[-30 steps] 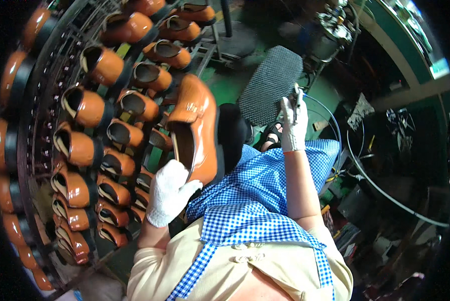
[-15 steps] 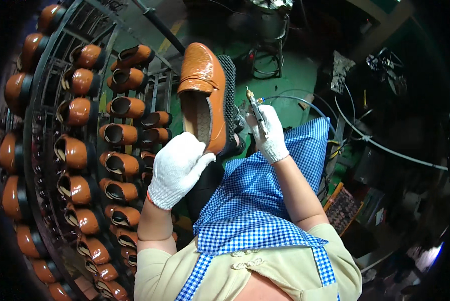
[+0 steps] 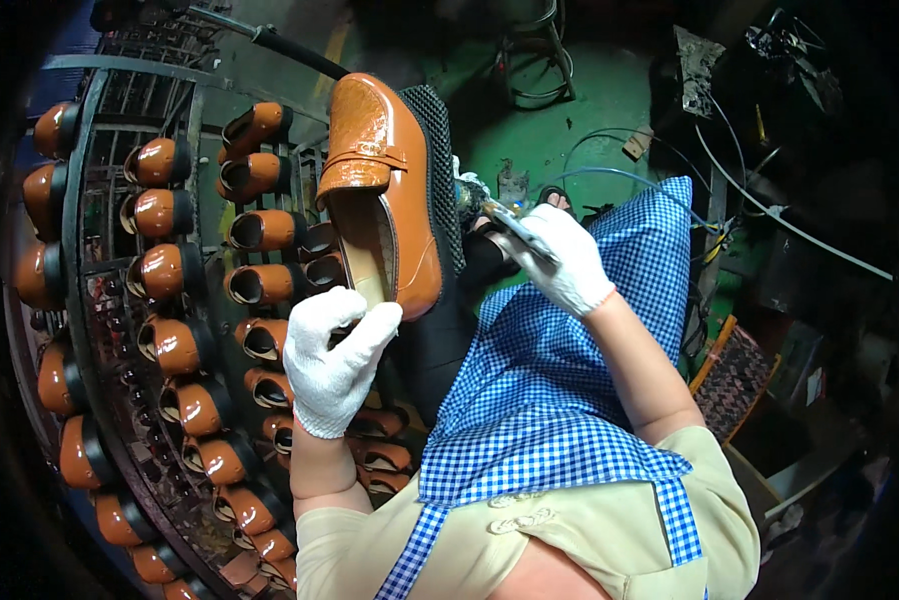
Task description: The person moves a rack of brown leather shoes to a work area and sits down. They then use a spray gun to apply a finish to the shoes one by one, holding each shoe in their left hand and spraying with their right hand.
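Note:
My gloved left hand (image 3: 331, 365) pinches the back rim of a glossy orange-brown loafer (image 3: 417, 245). The loafer hangs in the air with its toe pointing away from me, its opening up and its black studded sole turned to the right. In my gloved right hand (image 3: 567, 258) is a metal spray gun (image 3: 521, 230), its nozzle end pointing toward the shoe's sole side, a short gap away. The fingers of that hand are wrapped round the gun, and some are hidden behind it.
At the left, a metal rack (image 3: 89, 160) bears rows of similar orange-brown shoes (image 3: 201, 405). A blue air hose (image 3: 609, 173) curves from the gun across the right side. A metal stool frame (image 3: 569, 75) stands on the green floor (image 3: 609, 110). A blue checked apron (image 3: 559, 380) covers my lap.
My left hand has turned the shoe slightly and shifted it left, showing more of its side. The spray gun has tilted over to the left and lies flatter. The whole view has shifted somewhat.

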`<state>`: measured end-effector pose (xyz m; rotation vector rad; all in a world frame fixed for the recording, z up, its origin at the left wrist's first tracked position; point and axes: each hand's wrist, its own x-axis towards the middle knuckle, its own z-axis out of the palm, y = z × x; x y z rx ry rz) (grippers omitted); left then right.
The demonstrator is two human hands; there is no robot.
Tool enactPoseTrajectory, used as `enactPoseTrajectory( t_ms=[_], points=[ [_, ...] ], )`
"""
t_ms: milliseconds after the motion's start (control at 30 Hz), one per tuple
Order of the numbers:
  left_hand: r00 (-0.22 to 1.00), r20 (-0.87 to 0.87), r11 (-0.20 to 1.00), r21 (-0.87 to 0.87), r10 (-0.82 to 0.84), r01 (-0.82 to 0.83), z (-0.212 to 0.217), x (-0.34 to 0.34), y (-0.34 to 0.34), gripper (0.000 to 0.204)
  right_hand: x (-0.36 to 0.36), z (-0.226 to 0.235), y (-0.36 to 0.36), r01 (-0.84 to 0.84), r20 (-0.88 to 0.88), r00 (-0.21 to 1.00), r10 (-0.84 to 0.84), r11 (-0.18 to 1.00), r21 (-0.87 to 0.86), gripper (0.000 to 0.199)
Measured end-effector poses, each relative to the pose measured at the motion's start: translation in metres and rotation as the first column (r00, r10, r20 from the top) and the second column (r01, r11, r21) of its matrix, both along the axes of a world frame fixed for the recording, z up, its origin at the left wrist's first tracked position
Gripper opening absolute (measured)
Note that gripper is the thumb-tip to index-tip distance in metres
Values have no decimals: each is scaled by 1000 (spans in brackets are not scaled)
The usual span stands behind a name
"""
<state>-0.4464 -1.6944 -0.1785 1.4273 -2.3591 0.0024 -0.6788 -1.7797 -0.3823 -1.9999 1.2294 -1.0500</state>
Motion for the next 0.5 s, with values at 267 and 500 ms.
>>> enactPoseTrajectory(
  t_ms=[267,500],
  points=[
    [1000,9,999,46,2,-2,0,-1,-7,49,-33,66,31,-215,308,937,166,967,135,19],
    [999,27,998,56,-22,20,-1,2,-5,50,-17,58,27,-199,308,933,186,980,12,17]
  ],
)
